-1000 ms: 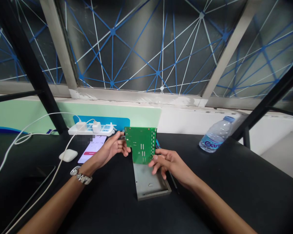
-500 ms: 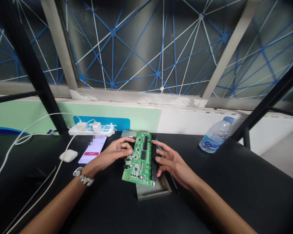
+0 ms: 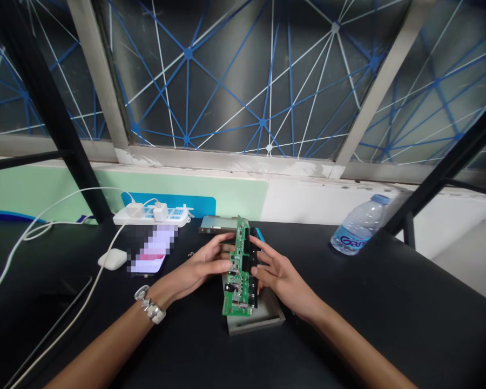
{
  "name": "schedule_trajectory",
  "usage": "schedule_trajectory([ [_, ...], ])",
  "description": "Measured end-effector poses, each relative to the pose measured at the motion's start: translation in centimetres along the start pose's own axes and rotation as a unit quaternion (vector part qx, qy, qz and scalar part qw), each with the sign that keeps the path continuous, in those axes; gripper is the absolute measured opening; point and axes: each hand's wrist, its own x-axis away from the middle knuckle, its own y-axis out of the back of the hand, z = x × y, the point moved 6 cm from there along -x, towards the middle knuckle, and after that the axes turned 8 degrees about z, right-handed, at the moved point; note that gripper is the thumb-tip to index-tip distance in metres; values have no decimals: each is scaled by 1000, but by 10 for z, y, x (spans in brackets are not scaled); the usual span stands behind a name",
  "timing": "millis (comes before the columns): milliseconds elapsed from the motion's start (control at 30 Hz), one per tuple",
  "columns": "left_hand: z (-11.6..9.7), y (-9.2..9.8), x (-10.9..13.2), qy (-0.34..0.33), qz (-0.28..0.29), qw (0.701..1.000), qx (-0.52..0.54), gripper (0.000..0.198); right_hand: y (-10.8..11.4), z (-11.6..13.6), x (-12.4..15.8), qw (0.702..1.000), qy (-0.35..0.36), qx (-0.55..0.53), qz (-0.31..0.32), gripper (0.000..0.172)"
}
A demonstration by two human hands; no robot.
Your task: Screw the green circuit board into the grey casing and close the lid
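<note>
Both my hands hold a green circuit board point(image 3: 238, 275) on its long edges, tilted nearly edge-on, with its black connectors facing my right hand. My left hand point(image 3: 202, 265) grips the side with the small components, and a metal watch point(image 3: 149, 307) sits on that wrist. My right hand point(image 3: 277, 270) has its fingers spread against the connector side. Below the board lies a shallow grey metal tray point(image 3: 255, 319), largely hidden by the board. A flat metal casing piece point(image 3: 216, 225) lies behind my left fingers, and a blue tool handle point(image 3: 260, 234) shows behind the board.
On the black table point(image 3: 348, 302) lie a blurred phone point(image 3: 148, 251), a white earbud case point(image 3: 112, 259) and white cables point(image 3: 65, 259). A white power strip point(image 3: 149, 216) stands at the back, and a water bottle point(image 3: 358, 232) stands at the right. Black frame bars cross both sides.
The board has turned from a broad, face-up tilt to nearly edge-on, and it sits lower over the tray. Both hands have closed in around it.
</note>
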Motion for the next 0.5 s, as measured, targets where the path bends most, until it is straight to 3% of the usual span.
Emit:
schedule_trajectory([
  [167, 9, -13, 3, 32, 41, 998, 47, 70, -5, -4, 1, 1000, 14, 7, 25, 67],
  [500, 8, -20, 1, 48, 60, 996, 54, 84, -16, 5, 6, 994, 3, -51, 95, 75],
])
